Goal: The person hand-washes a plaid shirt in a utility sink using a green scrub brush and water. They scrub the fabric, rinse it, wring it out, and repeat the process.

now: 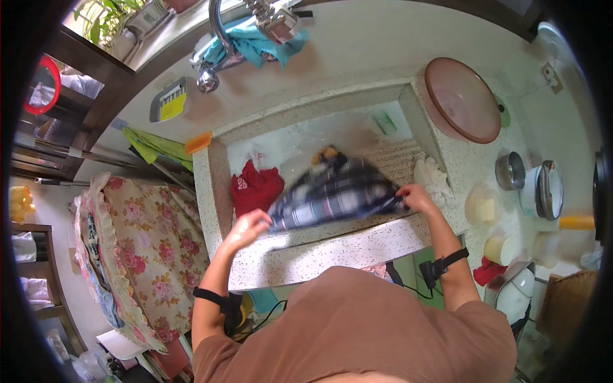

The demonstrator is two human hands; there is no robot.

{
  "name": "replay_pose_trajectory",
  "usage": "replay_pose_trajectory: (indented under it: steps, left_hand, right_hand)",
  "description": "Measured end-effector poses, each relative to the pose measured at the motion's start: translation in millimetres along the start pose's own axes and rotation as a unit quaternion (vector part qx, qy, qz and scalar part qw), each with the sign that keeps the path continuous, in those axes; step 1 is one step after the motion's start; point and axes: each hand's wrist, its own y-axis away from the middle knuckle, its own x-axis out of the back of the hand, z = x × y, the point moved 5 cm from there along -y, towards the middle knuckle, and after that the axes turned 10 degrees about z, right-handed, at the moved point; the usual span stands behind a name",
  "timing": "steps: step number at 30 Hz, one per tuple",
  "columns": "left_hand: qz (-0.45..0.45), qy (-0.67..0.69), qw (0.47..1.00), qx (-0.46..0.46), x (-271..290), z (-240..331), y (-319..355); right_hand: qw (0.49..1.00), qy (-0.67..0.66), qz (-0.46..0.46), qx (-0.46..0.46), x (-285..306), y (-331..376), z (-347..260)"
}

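Note:
A dark blue and white plaid garment (pixel 338 191) is stretched between my hands over a speckled stone sink (pixel 332 255), smeared by motion. My left hand (pixel 250 228) pinches its left end near the sink's front edge. At the opposite end, my right hand (pixel 418 199) grips the edge with closed fingers. Left of it, a red cloth (pixel 257 186) with white marks lies bunched in the sink. Just behind the plaid garment shows a yellow and dark bundle (pixel 327 154), partly hidden. A ribbed washing slope (pixel 399 156) rises at the right, beside a crumpled white cloth (pixel 433 179).
A pale green block (pixel 384 122) sits at the sink's back. A chrome faucet (pixel 220 60) with blue cloths hangs over the far left. Right of the sink stand a pink basin (pixel 465 102) and a metal bowl (pixel 510 170). A floral cover (pixel 153 249) drapes at left.

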Motion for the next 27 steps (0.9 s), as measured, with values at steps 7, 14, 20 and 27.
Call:
replay_pose_trajectory:
  steps: [7, 14, 20, 27]
  left_hand:
    - [-0.039, -0.308, 0.951, -0.019, -53, -53, -9]
    - [0.078, -0.14, 0.981, 0.106, -122, -56, -68]
    - [0.216, -0.159, 0.957, -0.11, -63, -5, -71]
    - [0.274, -0.331, 0.842, -0.325, 18, 27, -23]
  right_hand:
    - [0.967, -0.06, 0.158, 0.192, -25, -57, -84]
    - [0.859, 0.275, -0.022, 0.431, -155, -79, -182]
    - [0.976, -0.002, -0.179, 0.122, -106, -147, -135]
    - [0.798, -0.569, 0.076, -0.185, 15, -147, -30]
